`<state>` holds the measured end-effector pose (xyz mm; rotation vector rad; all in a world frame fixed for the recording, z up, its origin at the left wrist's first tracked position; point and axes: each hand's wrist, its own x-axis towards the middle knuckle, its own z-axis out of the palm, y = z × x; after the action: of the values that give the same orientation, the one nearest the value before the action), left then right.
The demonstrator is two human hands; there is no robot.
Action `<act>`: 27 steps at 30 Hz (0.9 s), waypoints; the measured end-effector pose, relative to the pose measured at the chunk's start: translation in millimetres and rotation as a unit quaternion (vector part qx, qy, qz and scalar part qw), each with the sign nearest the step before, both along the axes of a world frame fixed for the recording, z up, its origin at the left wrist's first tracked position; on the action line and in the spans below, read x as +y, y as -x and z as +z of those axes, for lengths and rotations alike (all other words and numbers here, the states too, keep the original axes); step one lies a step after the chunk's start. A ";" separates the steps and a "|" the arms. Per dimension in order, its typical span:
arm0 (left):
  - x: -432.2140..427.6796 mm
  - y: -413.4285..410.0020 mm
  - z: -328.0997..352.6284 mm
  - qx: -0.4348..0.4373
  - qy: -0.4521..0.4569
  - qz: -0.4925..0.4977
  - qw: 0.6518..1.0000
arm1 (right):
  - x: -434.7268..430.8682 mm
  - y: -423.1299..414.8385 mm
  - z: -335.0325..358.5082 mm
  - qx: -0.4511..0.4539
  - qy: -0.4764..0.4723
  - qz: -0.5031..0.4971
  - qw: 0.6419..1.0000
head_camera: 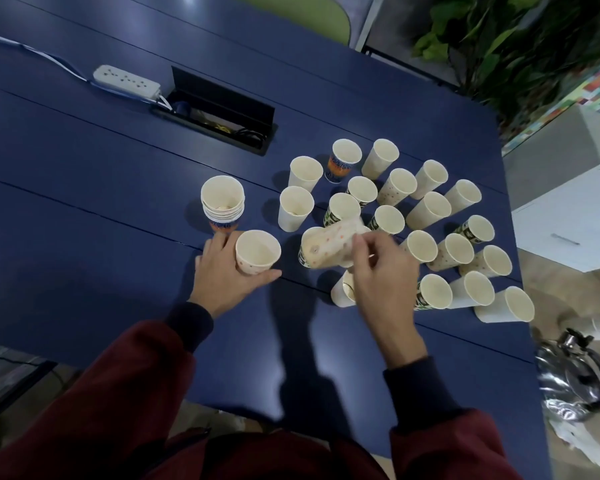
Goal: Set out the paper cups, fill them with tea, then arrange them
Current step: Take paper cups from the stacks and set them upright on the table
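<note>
Several empty paper cups point(426, 209) stand upright in a loose cluster on the right half of the blue table point(84, 174). A nested stack of cups point(222, 202) stands to their left. My left hand point(222, 275) grips a single dotted cup point(257, 252) just in front of that stack. My right hand point(381, 271) holds another dotted cup point(329, 245) tilted on its side above the cluster's near edge. One cup point(342, 289) is partly hidden under my right hand.
A white power strip point(125, 81) with its cable lies at the far left, next to an open cable hatch point(219, 110) in the tabletop. A steel kettle point(572, 375) sits on the floor past the table's right edge. A white cabinet point(568, 220) stands beyond.
</note>
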<state>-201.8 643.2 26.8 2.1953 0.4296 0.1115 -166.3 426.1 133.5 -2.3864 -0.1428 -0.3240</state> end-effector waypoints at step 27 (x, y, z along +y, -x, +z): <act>25.2 -8.9 -10.9 -0.016 0.122 0.226 0.966 | 14.8 -4.8 -44.3 0.078 0.077 0.216 0.970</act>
<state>-192.9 668.4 15.9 1.8199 0.8749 0.3230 -161.5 440.9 89.1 -2.4396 -0.6226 0.0828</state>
